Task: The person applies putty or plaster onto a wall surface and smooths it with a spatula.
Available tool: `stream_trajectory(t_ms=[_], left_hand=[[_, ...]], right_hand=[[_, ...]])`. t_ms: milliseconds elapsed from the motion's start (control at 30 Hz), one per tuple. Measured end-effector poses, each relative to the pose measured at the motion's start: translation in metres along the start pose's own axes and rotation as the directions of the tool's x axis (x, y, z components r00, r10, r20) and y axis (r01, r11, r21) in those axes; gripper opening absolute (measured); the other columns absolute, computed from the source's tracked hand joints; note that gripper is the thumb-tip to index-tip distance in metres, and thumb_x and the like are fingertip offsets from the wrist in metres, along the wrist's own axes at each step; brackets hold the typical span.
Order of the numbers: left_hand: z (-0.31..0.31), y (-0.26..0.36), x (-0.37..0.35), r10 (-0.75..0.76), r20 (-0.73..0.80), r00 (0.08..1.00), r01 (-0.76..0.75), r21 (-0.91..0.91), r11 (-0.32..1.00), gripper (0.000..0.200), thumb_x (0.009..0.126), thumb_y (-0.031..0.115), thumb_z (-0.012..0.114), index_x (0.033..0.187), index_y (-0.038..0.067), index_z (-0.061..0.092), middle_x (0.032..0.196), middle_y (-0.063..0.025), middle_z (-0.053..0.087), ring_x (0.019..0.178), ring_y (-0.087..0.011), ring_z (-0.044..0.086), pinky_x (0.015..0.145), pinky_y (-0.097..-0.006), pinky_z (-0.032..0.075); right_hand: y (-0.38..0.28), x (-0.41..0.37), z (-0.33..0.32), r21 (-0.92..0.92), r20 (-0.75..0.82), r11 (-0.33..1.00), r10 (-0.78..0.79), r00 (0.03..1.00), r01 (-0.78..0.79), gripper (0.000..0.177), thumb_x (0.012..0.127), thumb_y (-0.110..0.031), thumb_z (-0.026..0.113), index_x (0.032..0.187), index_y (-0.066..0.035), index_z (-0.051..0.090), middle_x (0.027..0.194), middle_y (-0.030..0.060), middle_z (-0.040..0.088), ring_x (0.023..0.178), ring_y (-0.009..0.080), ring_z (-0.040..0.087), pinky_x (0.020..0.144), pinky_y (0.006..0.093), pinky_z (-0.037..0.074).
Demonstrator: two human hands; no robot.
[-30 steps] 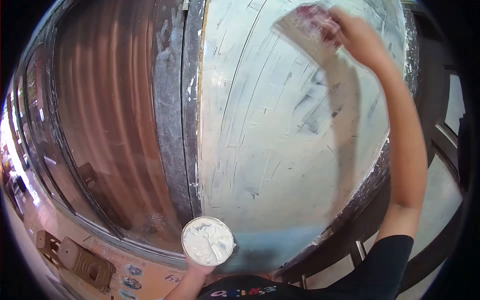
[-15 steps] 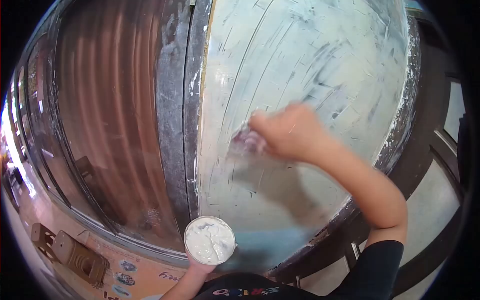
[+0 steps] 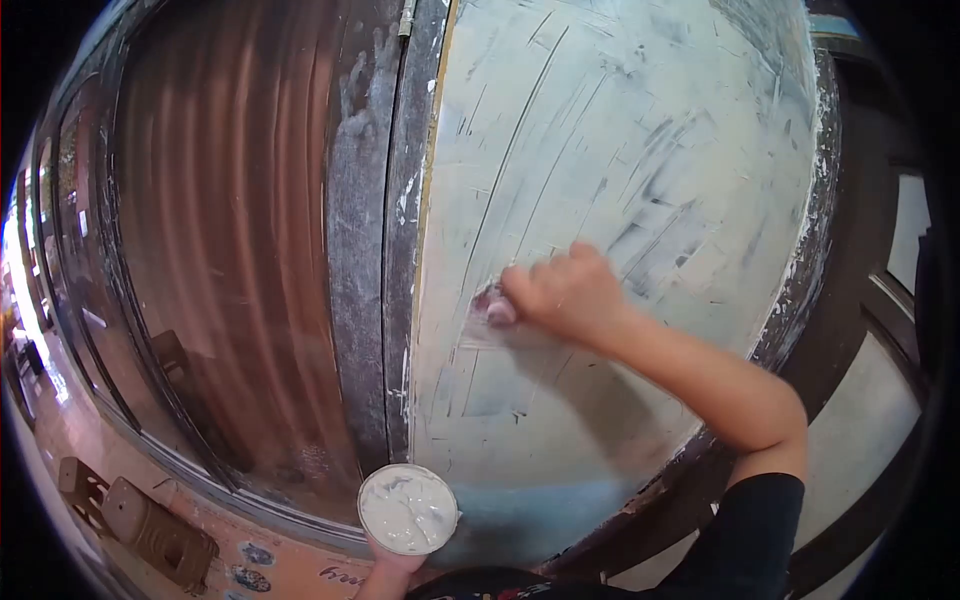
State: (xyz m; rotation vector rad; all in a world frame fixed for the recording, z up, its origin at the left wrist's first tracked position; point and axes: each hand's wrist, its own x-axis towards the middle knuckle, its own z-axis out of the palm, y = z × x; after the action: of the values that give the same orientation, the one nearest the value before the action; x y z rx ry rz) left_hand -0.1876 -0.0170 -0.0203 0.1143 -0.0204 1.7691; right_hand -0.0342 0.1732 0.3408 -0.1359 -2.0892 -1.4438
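My right hand (image 3: 568,300) is closed around what looks like a putty knife (image 3: 480,318), its blade blurred and its handle mostly hidden by my fingers. The blade is at a panel (image 3: 590,130) smeared with whitish filler, where dark streaks and scrape lines show through. Low in the view, my left hand (image 3: 392,572) grips a round tub (image 3: 408,508) of creamy white putty from below, its open top facing me. Most of the left fingers are hidden beneath the tub.
A dark, paint-spotted frame (image 3: 358,240) with a hinge borders the panel on the left, beside glass with a brown curtain (image 3: 225,220) behind it. Brown plastic stools (image 3: 150,525) stand at lower left. Dark panelled woodwork (image 3: 850,330) lies to the right.
My right hand has moved down the panel with the putty knife. The tub in my left hand sits slightly lower and further left in view, and the camera view has shifted a little.
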Motion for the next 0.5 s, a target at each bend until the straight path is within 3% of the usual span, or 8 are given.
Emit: stream_trajectory(t_ms=[67, 200, 267, 400, 433, 500], left_hand=[[-0.003, 0.003, 0.004, 0.037, -0.007, 0.999, -0.036, 0.059, 0.998, 0.065, 0.091, 0.060, 0.042, 0.139, 0.017, 0.052, 0.145, -0.0114, 0.050, 0.133, -0.0415, 0.045, 0.108, -0.0742, 0.026], [0.000, 0.005, 0.010, 0.027, -0.028, 0.999, -0.026, 0.063, 0.998, 0.065, 0.092, 0.060, 0.041, 0.139, 0.017, 0.052, 0.144, -0.0117, 0.051, 0.132, -0.0416, 0.046, 0.107, -0.0741, 0.027], [-0.007, 0.007, 0.013, 0.015, -0.072, 0.997, -0.018, -0.032, 0.999, 0.065, 0.092, 0.060, 0.041, 0.138, 0.016, 0.053, 0.143, -0.0120, 0.052, 0.132, -0.0416, 0.046, 0.107, -0.0743, 0.028], [-0.012, 0.007, 0.014, 0.008, -0.064, 0.998, -0.010, -0.029, 1.000, 0.065, 0.092, 0.060, 0.041, 0.138, 0.016, 0.053, 0.143, -0.0121, 0.052, 0.132, -0.0415, 0.046, 0.106, -0.0747, 0.028], [-0.016, 0.008, 0.015, 0.022, -0.080, 0.997, -0.023, -0.007, 1.000, 0.065, 0.092, 0.060, 0.041, 0.138, 0.016, 0.053, 0.143, -0.0122, 0.052, 0.132, -0.0413, 0.046, 0.106, -0.0749, 0.028], [-0.006, 0.006, 0.011, 0.027, -0.072, 0.997, -0.026, 0.019, 0.999, 0.065, 0.092, 0.061, 0.041, 0.138, 0.016, 0.053, 0.143, -0.0119, 0.052, 0.132, -0.0414, 0.047, 0.105, -0.0754, 0.029]], right_hand=[[0.037, 0.018, -0.008, -0.128, -0.027, 0.991, 0.039, 0.999, -0.042, 0.020, 0.079, -0.028, 0.064, 0.071, -0.018, 0.048, 0.049, -0.0026, 0.046, 0.042, 0.0172, 0.049, 0.048, 0.0346, 0.034], [0.107, 0.060, -0.036, -0.218, -0.033, 0.967, 0.127, 0.991, -0.131, 0.024, 0.087, -0.040, 0.064, 0.084, -0.018, 0.056, 0.053, 0.0021, 0.057, 0.046, 0.0225, 0.058, 0.049, 0.0358, 0.041], [0.136, 0.077, -0.042, -0.252, -0.002, 0.951, 0.185, 0.983, -0.180, 0.030, 0.089, -0.045, 0.062, 0.087, -0.016, 0.056, 0.056, 0.0048, 0.060, 0.050, 0.0263, 0.061, 0.051, 0.0393, 0.044], [0.175, 0.109, -0.063, -0.421, -0.114, 0.869, 0.234, 0.965, -0.260, 0.042, 0.092, -0.056, 0.058, 0.096, -0.014, 0.061, 0.063, 0.0096, 0.064, 0.057, 0.0315, 0.064, 0.054, 0.0420, 0.049], [0.176, 0.121, -0.089, -0.405, 0.163, 0.820, 0.500, 0.851, -0.404, 0.036, 0.094, -0.038, 0.056, 0.106, -0.006, 0.065, 0.088, 0.0208, 0.070, 0.082, 0.0346, 0.069, 0.073, 0.0460, 0.053], [0.208, 0.128, -0.096, -0.454, -0.059, 0.745, 0.523, 0.850, -0.489, 0.040, 0.091, -0.045, 0.054, 0.104, -0.010, 0.067, 0.086, 0.0208, 0.070, 0.084, 0.0388, 0.068, 0.072, 0.0492, 0.053]])
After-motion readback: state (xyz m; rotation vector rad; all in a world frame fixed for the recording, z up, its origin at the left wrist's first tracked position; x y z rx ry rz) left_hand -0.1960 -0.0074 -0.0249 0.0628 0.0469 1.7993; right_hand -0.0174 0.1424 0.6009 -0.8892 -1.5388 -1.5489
